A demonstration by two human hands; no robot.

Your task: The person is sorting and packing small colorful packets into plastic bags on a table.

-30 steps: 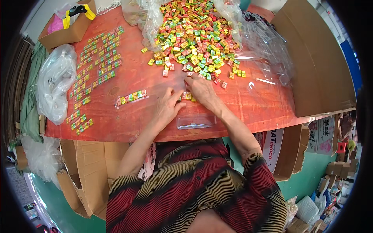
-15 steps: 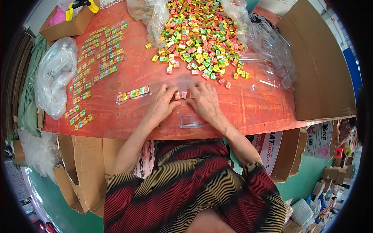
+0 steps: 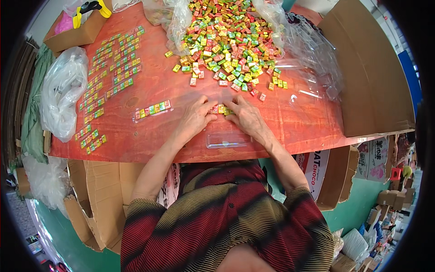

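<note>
Directly between left hand (image 3: 195, 117) and right hand (image 3: 247, 115), a short row (image 3: 220, 109) of tiny boxes, long axis left to right, roughly along the near edge of the table (image 3: 290, 118). Neither hand clearly nearer: 1 at each end of the row. Fingers of both half curled, thumbs apart from fingertips, set about the ends; firm grip or light touch, impossible to tell. At least 3 boxes visible in the gap, ends of the row covered by fingers.

Between row and near edge, just toward the body, a clear tray (image 3: 226, 141), long axis also left to right, nearly parallel with the row.

Left of the left hand, well apart, another row (image 3: 152, 110) on clear plastic, askew, right end farther from the near edge. Beyond the hands, up to the far edge, a heap (image 3: 231, 45) of loose boxes amid clear plastic. Toward the left edge, many strips (image 3: 126, 71) of boxes, then a clear bag (image 3: 65, 93). In the far left corner, a carton (image 3: 74, 40); along the right edge, tall cardboard (image 3: 376, 68). Below the near edge, green floor (image 3: 358, 204).
</note>
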